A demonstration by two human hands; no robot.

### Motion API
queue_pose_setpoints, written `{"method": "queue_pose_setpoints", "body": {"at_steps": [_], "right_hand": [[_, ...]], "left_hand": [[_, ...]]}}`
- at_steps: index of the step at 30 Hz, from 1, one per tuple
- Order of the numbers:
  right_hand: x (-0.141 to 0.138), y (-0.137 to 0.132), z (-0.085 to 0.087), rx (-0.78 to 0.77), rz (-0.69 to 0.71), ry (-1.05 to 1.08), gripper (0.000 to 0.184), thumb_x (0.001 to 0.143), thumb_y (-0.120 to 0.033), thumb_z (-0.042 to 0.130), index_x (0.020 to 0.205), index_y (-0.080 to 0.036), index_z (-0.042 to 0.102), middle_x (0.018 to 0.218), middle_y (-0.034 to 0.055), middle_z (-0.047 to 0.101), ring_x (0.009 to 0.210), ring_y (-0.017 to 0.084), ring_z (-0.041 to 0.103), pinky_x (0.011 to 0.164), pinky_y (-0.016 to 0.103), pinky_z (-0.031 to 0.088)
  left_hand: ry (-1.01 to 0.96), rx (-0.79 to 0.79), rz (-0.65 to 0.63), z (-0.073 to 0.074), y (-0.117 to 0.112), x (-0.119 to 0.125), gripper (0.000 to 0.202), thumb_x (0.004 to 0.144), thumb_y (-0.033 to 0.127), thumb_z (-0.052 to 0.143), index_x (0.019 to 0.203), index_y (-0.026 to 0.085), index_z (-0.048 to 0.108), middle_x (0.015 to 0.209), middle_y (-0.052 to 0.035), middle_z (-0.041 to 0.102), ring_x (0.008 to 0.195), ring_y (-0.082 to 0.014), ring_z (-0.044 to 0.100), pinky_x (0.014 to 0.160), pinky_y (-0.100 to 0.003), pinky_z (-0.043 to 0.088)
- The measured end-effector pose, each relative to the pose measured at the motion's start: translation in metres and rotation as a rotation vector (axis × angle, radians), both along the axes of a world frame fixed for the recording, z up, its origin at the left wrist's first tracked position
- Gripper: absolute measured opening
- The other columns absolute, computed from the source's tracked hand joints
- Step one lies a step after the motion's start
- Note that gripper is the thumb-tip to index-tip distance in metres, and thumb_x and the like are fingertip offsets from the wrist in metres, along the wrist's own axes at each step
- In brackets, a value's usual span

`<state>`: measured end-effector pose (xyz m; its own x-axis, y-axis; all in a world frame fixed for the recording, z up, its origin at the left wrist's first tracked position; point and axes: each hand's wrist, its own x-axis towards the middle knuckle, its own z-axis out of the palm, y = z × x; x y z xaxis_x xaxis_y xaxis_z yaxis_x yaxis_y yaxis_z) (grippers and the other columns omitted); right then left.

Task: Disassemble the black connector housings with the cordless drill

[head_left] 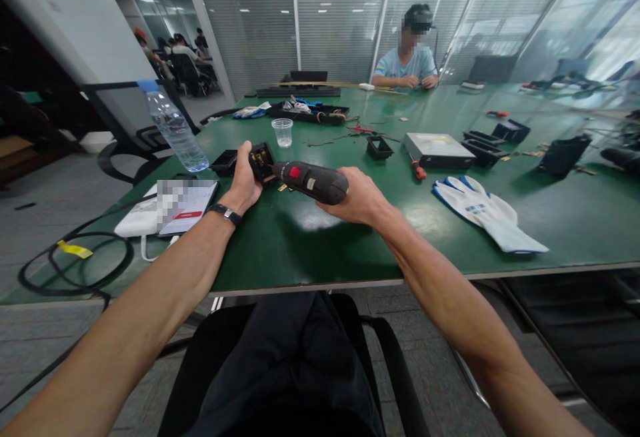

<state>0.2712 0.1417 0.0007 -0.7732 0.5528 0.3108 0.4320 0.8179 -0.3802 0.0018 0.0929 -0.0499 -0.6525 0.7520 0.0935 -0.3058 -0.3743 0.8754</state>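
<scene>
My left hand (246, 180) grips a small black box (262, 162) with brass-coloured metal parts inside, tilted so its inner side faces right. In my right hand (361, 196) is a black cordless screwdriver (315, 182) with a red switch, its front end pointing left at the box. The tip is at the box; whether it sits on a screw is too small to tell. Small brass-coloured pieces (283, 188) lie on the table below the tool. Just left of my left hand stands another black box (225, 162).
On the green table (320, 250) are a water bottle (175, 127), clear cup (283, 133), phone (193, 207), coiled cable (75, 264), metal-cased unit (439, 150), red-handled screwdriver (419, 170), white gloves (483, 210) and a black tray (310, 114). A person (407, 64) sits across.
</scene>
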Motion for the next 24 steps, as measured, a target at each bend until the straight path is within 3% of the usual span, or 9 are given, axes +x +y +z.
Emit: {"method": "queue_pose_setpoints", "body": {"at_steps": [17, 24], "right_hand": [[0.0003, -0.0003, 0.0001, -0.013, -0.011, 0.0, 0.023, 0.074, -0.044, 0.07, 0.076, -0.021, 0.065, 0.075, 0.0075, 0.071, 0.071, 0.023, 0.068, 0.056, 0.027, 0.043], [0.0001, 0.0001, -0.001, 0.0, -0.021, 0.007, 0.023, 0.073, -0.043, 0.071, 0.076, -0.021, 0.065, 0.079, 0.0085, 0.072, 0.072, 0.024, 0.069, 0.056, 0.028, 0.043]], "left_hand": [[0.02, -0.017, 0.038, 0.0027, -0.0014, 0.0037, 0.048, 0.087, 0.067, 0.052, 0.093, 0.02, 0.062, 0.075, -0.0049, 0.068, 0.076, -0.022, 0.07, 0.064, -0.031, 0.057], [-0.014, 0.019, -0.005, 0.0014, -0.001, 0.0014, 0.048, 0.087, 0.066, 0.053, 0.098, 0.02, 0.063, 0.076, -0.0047, 0.069, 0.075, -0.0218, 0.07, 0.064, -0.032, 0.057]]}}
